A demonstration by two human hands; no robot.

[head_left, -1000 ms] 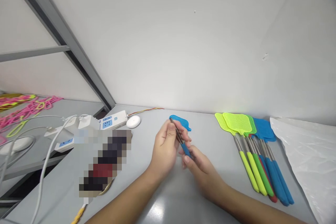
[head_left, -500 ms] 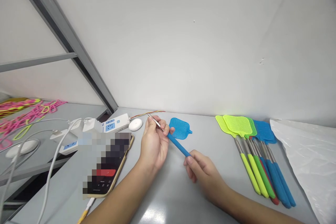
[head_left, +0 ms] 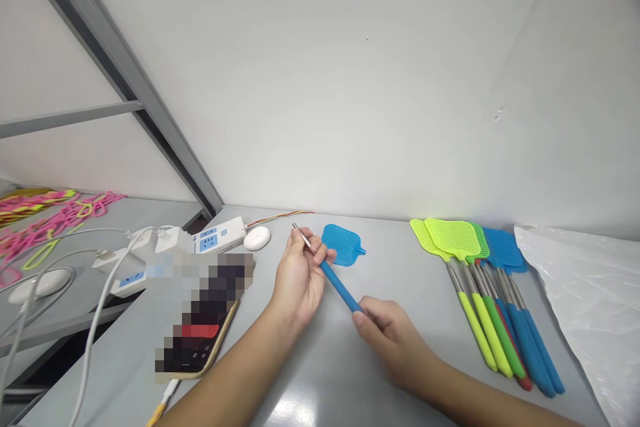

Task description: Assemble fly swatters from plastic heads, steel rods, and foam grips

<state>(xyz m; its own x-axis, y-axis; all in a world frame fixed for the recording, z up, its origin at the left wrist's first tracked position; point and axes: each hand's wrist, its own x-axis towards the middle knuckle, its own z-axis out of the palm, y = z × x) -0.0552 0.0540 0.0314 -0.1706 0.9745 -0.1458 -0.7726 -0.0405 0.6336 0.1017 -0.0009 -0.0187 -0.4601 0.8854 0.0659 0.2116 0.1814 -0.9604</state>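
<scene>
A fly swatter handle (head_left: 340, 285) with a blue grip and a metal rod slants between my two hands above the grey table. My left hand (head_left: 301, 273) is closed around its upper part, where the rod meets the blue grip, and the metal tip pokes out past the fingers. At the lower end, my right hand (head_left: 393, 333) pinches the blue grip between thumb and fingers. Just behind my left hand lies a loose blue fly swatter head (head_left: 344, 245), flat on the table, its short stem pointing right.
Several assembled fly swatters (head_left: 493, 320) in yellow, green, red and blue lie at the right, beside a white plastic sheet (head_left: 585, 307). To the left are a phone (head_left: 205, 333), a power strip (head_left: 220, 235), a white round device (head_left: 257, 238), cables and pink cords (head_left: 60, 227).
The handle's metal tip has shifted slightly right and down with my left hand. My right hand has moved a little lower at the grip's end.
</scene>
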